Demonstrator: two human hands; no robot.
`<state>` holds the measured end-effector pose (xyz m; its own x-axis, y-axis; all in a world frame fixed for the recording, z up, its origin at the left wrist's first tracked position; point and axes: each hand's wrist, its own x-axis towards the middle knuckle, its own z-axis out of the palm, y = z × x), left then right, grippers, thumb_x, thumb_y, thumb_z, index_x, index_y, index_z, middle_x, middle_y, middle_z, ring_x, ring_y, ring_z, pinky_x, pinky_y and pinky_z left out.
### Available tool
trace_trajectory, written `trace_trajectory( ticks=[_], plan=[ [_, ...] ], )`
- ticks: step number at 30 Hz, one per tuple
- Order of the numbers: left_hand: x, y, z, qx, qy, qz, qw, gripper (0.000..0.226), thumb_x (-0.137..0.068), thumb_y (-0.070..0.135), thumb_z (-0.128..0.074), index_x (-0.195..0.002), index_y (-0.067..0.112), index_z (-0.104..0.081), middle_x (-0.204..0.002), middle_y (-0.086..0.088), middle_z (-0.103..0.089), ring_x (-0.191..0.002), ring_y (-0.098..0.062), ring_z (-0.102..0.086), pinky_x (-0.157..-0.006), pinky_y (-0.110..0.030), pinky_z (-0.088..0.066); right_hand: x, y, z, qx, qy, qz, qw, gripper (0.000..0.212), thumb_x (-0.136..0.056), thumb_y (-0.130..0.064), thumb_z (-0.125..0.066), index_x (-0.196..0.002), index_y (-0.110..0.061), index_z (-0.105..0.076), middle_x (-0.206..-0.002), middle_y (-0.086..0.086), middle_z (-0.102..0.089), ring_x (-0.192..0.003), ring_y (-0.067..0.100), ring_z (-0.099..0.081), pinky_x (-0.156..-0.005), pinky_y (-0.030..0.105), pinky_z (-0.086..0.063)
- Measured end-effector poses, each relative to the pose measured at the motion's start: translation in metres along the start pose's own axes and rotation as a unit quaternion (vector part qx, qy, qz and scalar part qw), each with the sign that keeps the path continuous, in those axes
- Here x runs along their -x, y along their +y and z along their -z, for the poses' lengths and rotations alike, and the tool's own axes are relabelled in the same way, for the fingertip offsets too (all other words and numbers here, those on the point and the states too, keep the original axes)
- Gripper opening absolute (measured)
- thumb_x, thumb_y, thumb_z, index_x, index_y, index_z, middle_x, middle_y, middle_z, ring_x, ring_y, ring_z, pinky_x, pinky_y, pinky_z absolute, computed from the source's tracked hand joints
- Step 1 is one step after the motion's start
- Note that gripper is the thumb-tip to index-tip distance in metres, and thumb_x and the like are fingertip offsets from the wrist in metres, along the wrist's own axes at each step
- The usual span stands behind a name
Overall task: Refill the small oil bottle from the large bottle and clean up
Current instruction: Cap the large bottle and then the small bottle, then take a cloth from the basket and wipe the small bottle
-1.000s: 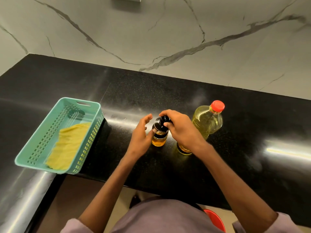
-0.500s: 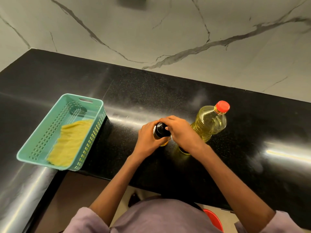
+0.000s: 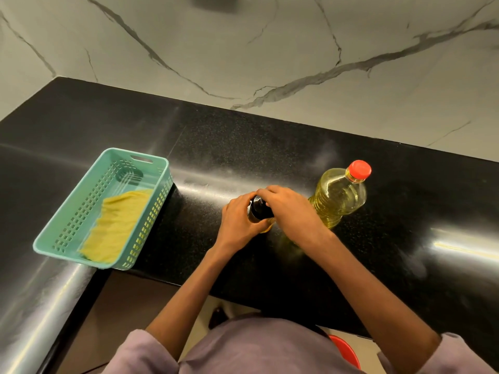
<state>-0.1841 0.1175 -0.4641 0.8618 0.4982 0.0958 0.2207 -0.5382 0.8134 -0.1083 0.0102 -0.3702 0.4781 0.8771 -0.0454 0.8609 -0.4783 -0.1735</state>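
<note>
The small oil bottle [image 3: 258, 211] stands on the black counter [image 3: 243, 147], its black top showing between both hands and a sliver of amber oil visible low down. My left hand [image 3: 239, 221] wraps around its body. My right hand [image 3: 290, 209] grips the black cap from the right. The large bottle [image 3: 339, 198], full of yellow oil with a red cap on, stands upright just right of my right hand.
A teal plastic basket [image 3: 159, 168] holding a yellow cloth [image 3: 116, 225] sits at the left, overhanging the counter's front edge. A marble wall rises behind the counter. Something red [image 3: 347, 349] lies on the floor below.
My left hand, open beside the small bottle a second ago, has closed around its body. My right hand stays on the black cap.
</note>
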Motion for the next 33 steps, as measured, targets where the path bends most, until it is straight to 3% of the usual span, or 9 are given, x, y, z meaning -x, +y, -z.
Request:
trace_trajectory(
  ticks=[7,11,16,18,20,23,26,29,33],
  plan=[
    [-0.001,0.005,0.001,-0.020,-0.002,0.018,1.000,0.050,-0.065,0.052,-0.066,-0.110,0.032,-0.056,-0.105,0.016,-0.065,-0.100,-0.004,-0.058,-0.095,-0.040,-0.043,-0.008,-0.015,-0.007,0.003,0.047,-0.043,0.998,0.018,-0.091,-0.011,-0.056,-0.108,-0.008,-0.055,-0.107,0.010,-0.060,-0.096,0.024,-0.059,-0.076,0.031,-0.046],
    [0.000,0.011,0.004,-0.033,0.016,0.011,0.999,0.039,-0.064,0.044,-0.066,-0.100,0.032,-0.059,-0.096,0.016,-0.067,-0.091,0.000,-0.059,-0.088,-0.038,-0.047,-0.008,-0.020,-0.009,0.016,0.062,-0.058,0.996,0.016,-0.093,-0.010,-0.054,-0.108,-0.005,-0.056,-0.105,0.013,-0.059,-0.092,0.027,-0.062,-0.074,0.032,-0.049],
    [0.003,0.020,0.007,-0.050,0.012,0.024,0.998,0.036,-0.067,0.042,-0.069,-0.101,0.033,-0.060,-0.099,0.017,-0.066,-0.096,-0.002,-0.058,-0.090,-0.038,-0.041,-0.009,-0.017,-0.012,0.043,0.054,-0.066,0.995,0.017,-0.096,-0.015,-0.048,-0.108,-0.005,-0.055,-0.107,0.014,-0.060,-0.093,0.028,-0.063,-0.072,0.032,-0.049],
    [0.002,0.020,0.007,-0.063,0.000,0.036,0.997,0.048,-0.067,0.041,-0.072,-0.112,0.031,-0.058,-0.114,0.013,-0.063,-0.108,-0.008,-0.055,-0.096,-0.042,-0.040,-0.012,-0.014,-0.012,0.061,0.045,-0.069,0.995,0.022,-0.098,-0.021,-0.045,-0.109,-0.005,-0.055,-0.107,0.013,-0.061,-0.093,0.029,-0.063,-0.070,0.033,-0.047],
    [0.003,0.017,0.011,-0.074,-0.040,0.056,0.995,0.082,-0.069,0.044,-0.076,-0.140,0.025,-0.040,-0.144,0.004,-0.045,-0.132,-0.016,-0.038,-0.110,-0.043,-0.026,-0.014,-0.014,-0.010,0.058,0.031,-0.091,0.994,0.037,-0.097,-0.040,-0.044,-0.110,-0.006,-0.054,-0.106,0.013,-0.062,-0.095,0.031,-0.062,-0.069,0.035,-0.046],
    [0.004,0.012,0.028,-0.080,-0.030,0.064,0.994,0.099,-0.072,0.046,-0.077,-0.149,0.017,-0.023,-0.152,-0.002,-0.033,-0.138,-0.021,-0.028,-0.110,-0.038,-0.019,-0.015,-0.017,-0.004,0.096,0.075,-0.111,0.986,0.061,-0.086,-0.061,-0.049,-0.113,-0.007,-0.053,-0.100,0.015,-0.064,-0.091,0.033,-0.062,-0.067,0.038,-0.048],
    [0.007,-0.002,0.057,-0.058,0.043,0.054,0.996,0.083,-0.076,0.044,-0.074,-0.144,0.015,-0.036,-0.141,-0.004,-0.048,-0.127,-0.023,-0.045,-0.106,-0.038,-0.032,-0.020,-0.032,0.003,0.086,0.180,-0.056,0.978,0.052,-0.081,-0.055,-0.061,-0.096,-0.006,-0.061,-0.084,0.016,-0.066,-0.075,0.034,-0.062,-0.059,0.036,-0.048],
    [0.016,-0.022,0.091,-0.041,0.120,0.039,0.991,0.056,-0.082,0.028,-0.072,-0.132,0.009,-0.053,-0.122,-0.008,-0.062,-0.108,-0.022,-0.058,-0.094,-0.031,-0.045,-0.032,-0.060,0.007,0.006,0.246,0.007,0.969,0.037,-0.080,-0.041,-0.070,-0.093,-0.007,-0.067,-0.083,0.013,-0.068,-0.074,0.032,-0.062,-0.060,0.035,-0.049],
    [0.036,-0.046,0.141,-0.044,0.203,0.076,0.975,0.032,-0.086,0.018,-0.066,-0.116,0.006,-0.064,-0.109,-0.008,-0.068,-0.090,-0.018,-0.063,-0.080,-0.026,-0.049,-0.065,-0.103,-0.007,-0.149,0.144,0.051,0.977,0.026,-0.088,-0.033,-0.062,-0.102,-0.012,-0.068,-0.097,0.008,-0.068,-0.092,0.027,-0.060,-0.075,0.037,-0.049]
  ],
)
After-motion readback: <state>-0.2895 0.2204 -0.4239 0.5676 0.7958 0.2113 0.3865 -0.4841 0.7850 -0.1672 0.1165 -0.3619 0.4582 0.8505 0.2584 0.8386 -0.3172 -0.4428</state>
